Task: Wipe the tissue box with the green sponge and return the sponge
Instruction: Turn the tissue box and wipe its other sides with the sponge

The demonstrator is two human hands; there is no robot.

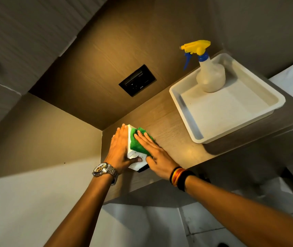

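Head view, one frame. I see the tissue box [134,162], white, standing in the far left corner of the wooden shelf [174,139], close against the side wall and near the back panel. A crumpled tissue shows at its near end.

Left hand [119,150]: fingers extended and held together, palm flat against the left side of the box, thumb hooked over the near end onto the tissue. It braces the box rather than pinching it. Metal wristwatch [104,170] on that wrist.

Right hand [157,154]: fingers straight and slightly spread, palm down, pressed flat on the green sponge [138,143]. I cannot tell whether the thumb curls under it. The sponge lies on the top of the box, toward its right side, covering most of the top; its texture looks like cloth. Coloured bands [179,177] on the right wrist.

Rest of shelf: a white tray [184,114] sits at the right end, reaching the front edge, well apart from the box. A spray bottle [210,77] with yellow head and blue trigger stands upright in the tray's far corner. The tray floor is otherwise bare.

Back panel: a dark socket plate [137,80] set into the wood, above the shelf and between box and tray
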